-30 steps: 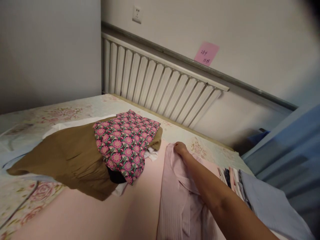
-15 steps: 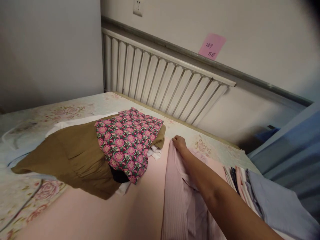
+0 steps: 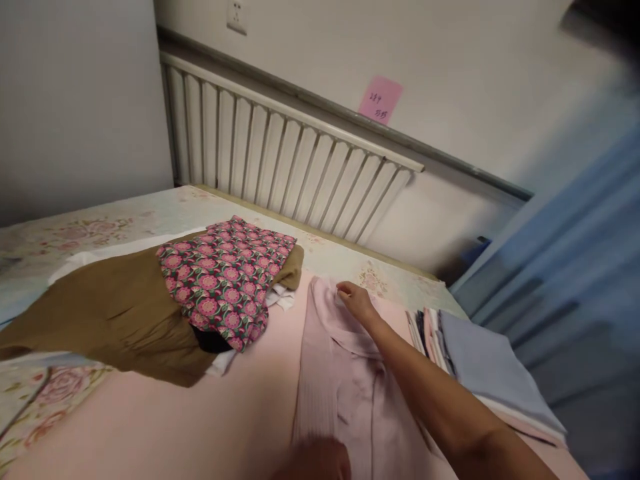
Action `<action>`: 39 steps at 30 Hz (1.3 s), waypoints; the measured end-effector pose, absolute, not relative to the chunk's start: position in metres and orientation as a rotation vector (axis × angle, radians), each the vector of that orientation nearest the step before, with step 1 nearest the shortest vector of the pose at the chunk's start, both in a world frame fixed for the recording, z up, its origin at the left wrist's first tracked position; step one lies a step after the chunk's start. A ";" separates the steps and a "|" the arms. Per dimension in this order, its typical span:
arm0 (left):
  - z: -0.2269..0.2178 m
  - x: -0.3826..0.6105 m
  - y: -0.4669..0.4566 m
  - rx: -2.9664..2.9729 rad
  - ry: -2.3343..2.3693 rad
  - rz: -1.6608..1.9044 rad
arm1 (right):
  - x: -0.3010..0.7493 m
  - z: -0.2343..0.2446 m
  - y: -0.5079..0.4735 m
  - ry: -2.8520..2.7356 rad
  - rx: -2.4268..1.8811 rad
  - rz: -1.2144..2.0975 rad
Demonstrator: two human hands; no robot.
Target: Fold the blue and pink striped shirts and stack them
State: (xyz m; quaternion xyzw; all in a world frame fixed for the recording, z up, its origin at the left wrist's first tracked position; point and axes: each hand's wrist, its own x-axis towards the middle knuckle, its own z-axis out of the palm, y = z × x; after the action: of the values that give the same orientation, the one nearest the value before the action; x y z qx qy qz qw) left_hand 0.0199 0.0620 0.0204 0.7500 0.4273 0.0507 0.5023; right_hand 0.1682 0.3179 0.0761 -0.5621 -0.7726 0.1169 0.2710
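- The pale pink shirt (image 3: 315, 380) lies at lower centre of the frame, its bottom cut off.
- At its collar, the right hand (image 3: 357, 303) has its fingers curled; I can't tell if they pinch cloth.
- The left hand (image 3: 323, 460), bottom centre, is blurred and cut off; I can't tell its grip.
- Left of centre, a flowered cloth (image 3: 225, 273) partly hides brown clothing (image 3: 115, 313).
- Writing on the pink note (image 3: 381, 100), upper right of centre, is hard to read.

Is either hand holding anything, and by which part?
The right hand is at the neckline of the pale pink garment, perhaps pinching it; the left hand is too blurred to tell.
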 end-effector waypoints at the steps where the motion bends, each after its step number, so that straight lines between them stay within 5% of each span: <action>1: 0.023 0.020 0.062 1.815 1.051 0.109 | 0.183 0.078 0.291 -2.074 -1.482 0.323; 13: 0.026 0.019 0.053 1.695 1.081 0.288 | 0.311 -0.008 -0.002 -1.948 -1.373 0.184; 26: 0.001 0.005 -0.025 1.988 1.738 1.040 | 0.305 -0.004 -0.002 -1.952 -1.303 -0.011; 39: -0.039 0.002 -0.057 2.628 1.768 0.647 | 0.306 -0.003 -0.017 -2.124 -1.145 0.071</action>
State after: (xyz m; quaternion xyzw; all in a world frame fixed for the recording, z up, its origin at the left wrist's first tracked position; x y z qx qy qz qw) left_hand 0.0017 -0.0566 -0.0394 0.8120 0.5464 0.1998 -0.0455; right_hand 0.3056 -0.0168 -0.0026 -0.4433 -0.8223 0.0275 0.3557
